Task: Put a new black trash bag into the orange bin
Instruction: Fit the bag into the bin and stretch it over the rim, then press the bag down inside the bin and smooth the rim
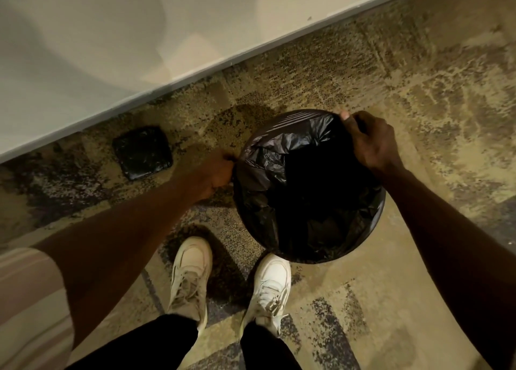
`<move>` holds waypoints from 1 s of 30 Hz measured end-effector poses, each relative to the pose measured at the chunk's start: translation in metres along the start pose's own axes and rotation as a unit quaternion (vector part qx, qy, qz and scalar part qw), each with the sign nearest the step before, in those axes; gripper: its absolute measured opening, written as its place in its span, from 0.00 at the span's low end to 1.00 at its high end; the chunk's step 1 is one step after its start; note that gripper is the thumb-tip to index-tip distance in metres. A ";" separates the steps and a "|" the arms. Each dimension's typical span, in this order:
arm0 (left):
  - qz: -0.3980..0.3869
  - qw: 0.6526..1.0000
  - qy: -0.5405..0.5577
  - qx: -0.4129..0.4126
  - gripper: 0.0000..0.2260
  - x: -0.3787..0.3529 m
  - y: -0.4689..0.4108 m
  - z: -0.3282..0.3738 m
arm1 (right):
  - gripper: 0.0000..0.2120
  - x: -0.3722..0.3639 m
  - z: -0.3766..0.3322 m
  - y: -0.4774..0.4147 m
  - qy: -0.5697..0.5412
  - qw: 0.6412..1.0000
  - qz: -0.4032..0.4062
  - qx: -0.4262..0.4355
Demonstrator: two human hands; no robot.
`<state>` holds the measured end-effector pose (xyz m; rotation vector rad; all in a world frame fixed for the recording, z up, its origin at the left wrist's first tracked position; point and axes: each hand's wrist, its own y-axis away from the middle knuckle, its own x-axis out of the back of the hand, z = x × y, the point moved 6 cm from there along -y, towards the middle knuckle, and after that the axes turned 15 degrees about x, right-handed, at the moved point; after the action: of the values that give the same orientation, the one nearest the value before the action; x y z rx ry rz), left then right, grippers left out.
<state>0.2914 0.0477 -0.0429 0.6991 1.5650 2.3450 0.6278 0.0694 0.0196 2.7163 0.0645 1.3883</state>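
A black trash bag (282, 157) lines a round bin standing on the carpet in front of my feet; its film is folded over the rim all around, so the bin's orange wall is hidden. My left hand (219, 171) pinches the bag's edge on the left side of the rim. My right hand (368, 140) grips the bag at the far right of the rim, thumb on top. The bag's inside is dark and crumpled.
A folded black pack of trash bags (142, 153) lies on the carpet to the left of the bin, near the white wall base (195, 73). My two white sneakers (190, 277) stand just below the bin on patterned carpet.
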 end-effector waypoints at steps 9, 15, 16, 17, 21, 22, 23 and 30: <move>-0.132 0.954 0.252 0.096 0.18 -0.014 0.027 -0.053 | 0.23 0.001 -0.041 -0.003 -0.031 0.998 0.000 0.048; -0.143 0.937 0.290 0.129 0.12 -0.031 0.037 -0.090 | 0.18 -0.015 -0.070 -0.021 -0.071 0.991 -0.083 0.080; -0.122 0.938 0.298 0.126 0.11 -0.031 0.036 -0.090 | 0.17 -0.017 -0.072 -0.025 -0.067 0.990 -0.094 0.082; -0.102 0.939 0.304 0.125 0.11 -0.031 0.036 -0.089 | 0.17 -0.019 -0.074 -0.028 -0.059 0.989 -0.103 0.084; -0.036 0.940 0.312 0.130 0.14 -0.032 0.028 -0.081 | 0.19 -0.025 -0.070 -0.036 -0.028 0.990 -0.121 0.072; -0.029 0.941 0.311 0.130 0.16 -0.033 0.026 -0.079 | 0.21 -0.025 -0.067 -0.037 -0.016 0.990 -0.123 0.064; -0.022 0.943 0.306 0.127 0.17 -0.032 0.026 -0.076 | 0.23 -0.026 -0.066 -0.036 -0.002 0.990 -0.124 0.061; 0.131 0.989 0.049 0.037 0.09 -0.003 0.032 -0.050 | 0.23 -0.005 -0.083 -0.003 0.074 0.990 0.044 0.114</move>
<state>0.2709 -0.0064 -0.0297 0.8655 1.7026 2.5528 0.5578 0.0771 0.0635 2.8216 0.1205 1.7036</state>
